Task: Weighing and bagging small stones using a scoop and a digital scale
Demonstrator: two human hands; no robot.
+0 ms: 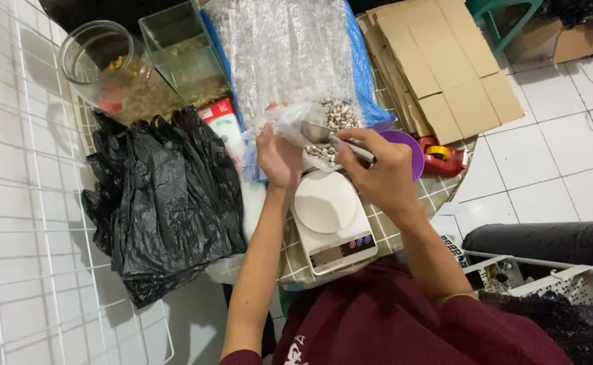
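Clear bag [290, 125], speckled pebbles [337, 115] inside

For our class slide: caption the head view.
Left hand holds a small clear bag; right hand spoons pebbles above a white scale.

Your left hand [279, 160] holds open a small clear bag [296, 125] just above a white scale [330, 220]. The scale's dark rectangular screen [328, 254] sits on its near edge, beside small round buttons. Behind the small bag lies a big clear sack of pebbles [286, 54] on blue sheeting. A red and white carton [223, 122] peeks out beside crumpled black bags [165, 196]. Flattened brown cardboard [438, 61] lies to your right.
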